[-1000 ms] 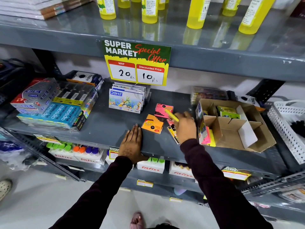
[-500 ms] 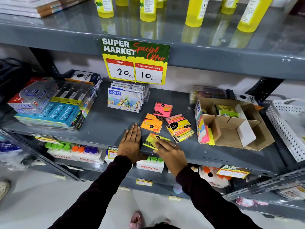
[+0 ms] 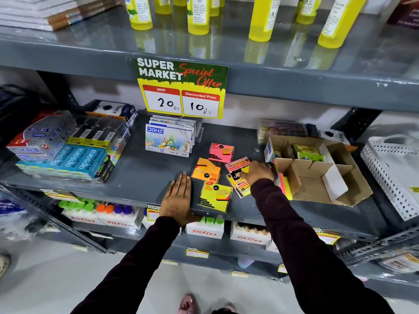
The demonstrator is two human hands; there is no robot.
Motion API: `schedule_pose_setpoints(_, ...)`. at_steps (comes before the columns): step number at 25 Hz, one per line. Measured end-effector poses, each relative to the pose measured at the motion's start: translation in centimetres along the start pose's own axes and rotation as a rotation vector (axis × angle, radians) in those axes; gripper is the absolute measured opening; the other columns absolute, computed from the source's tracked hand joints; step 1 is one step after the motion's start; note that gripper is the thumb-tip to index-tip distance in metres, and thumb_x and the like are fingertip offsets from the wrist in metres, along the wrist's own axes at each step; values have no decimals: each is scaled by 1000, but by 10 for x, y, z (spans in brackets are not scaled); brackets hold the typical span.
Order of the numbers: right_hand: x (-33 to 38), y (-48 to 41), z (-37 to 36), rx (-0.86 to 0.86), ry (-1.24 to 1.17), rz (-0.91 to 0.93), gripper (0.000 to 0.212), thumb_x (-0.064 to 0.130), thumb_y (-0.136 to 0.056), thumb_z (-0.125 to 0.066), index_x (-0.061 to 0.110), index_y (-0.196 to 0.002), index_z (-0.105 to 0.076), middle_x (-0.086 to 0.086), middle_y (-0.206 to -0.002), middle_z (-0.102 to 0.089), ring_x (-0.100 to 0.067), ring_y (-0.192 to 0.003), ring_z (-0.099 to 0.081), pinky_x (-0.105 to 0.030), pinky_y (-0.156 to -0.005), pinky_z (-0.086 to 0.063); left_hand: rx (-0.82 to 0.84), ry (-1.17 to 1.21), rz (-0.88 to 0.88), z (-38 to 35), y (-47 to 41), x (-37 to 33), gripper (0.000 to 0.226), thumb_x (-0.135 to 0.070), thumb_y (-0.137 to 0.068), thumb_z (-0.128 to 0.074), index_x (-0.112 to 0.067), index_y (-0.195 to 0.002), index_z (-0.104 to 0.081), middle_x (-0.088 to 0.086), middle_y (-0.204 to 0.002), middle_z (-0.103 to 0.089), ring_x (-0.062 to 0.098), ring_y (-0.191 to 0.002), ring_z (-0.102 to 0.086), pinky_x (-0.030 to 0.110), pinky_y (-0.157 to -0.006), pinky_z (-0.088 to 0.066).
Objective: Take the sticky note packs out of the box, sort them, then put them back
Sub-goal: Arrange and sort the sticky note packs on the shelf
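Observation:
Three sticky note packs lie singly on the grey shelf: a pink pack at the back, an orange pack in the middle and a yellow pack near the front edge. To their right is a stack of multicolour packs. My right hand rests on that stack with its fingers curled over the top pack. My left hand lies flat on the shelf left of the yellow pack, holding nothing. The open cardboard box stands to the right, with green packs in a rear compartment.
Neon pink and yellow pads stand against the box's left flap. DOMS colour boxes sit behind the packs, and pencil cartons fill the left end. A white perforated basket is at the far right. A price sign hangs above.
My right hand let go of the yellow pack at the shelf's front edge and moved back right onto the multicolour stack. My left hand has stayed flat on the shelf.

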State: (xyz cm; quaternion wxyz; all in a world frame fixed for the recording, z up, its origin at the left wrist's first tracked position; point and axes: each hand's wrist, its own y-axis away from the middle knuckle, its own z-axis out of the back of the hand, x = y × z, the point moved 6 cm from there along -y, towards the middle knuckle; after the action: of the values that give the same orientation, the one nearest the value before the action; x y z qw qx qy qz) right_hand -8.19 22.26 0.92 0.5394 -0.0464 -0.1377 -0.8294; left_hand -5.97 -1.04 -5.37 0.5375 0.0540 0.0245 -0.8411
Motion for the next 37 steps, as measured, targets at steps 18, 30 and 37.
schedule_pose_setpoints(18, 81, -31, 25, -278, -63, 342, 28, 6, -95, -46, 11, -121, -56, -21, -106, -71, -37, -101, -67, -42, -82, -54, -23, -13, 6, -1, -2, 2, 124, -77, -49, -34, 2, -141, -8, 20, -152, -11, 30, -140, -9, 42, -112, -2)
schedule_pose_setpoints(30, 0, -25, 12, 80, 111, 127, 44, 29, -89, -64, 1, -122, -55, -20, -131, -58, -33, -121, -56, -35, -98, -45, -31, 16, -10, -4, -2, 2, 125, -72, -55, -54, 1, -141, 0, 17, -153, 1, 28, -141, 0, 41, -115, -4)
schedule_pose_setpoints(37, 6, -12, 18, 8, 98, 102, 37, 21, -81, -72, 1, -112, -63, -20, -124, -63, -34, -117, -58, -33, -94, -48, -33, 29, -5, -2, 0, 1, 126, -65, -54, -68, 2, -141, -7, 21, -153, -10, 31, -140, -8, 41, -113, -4)
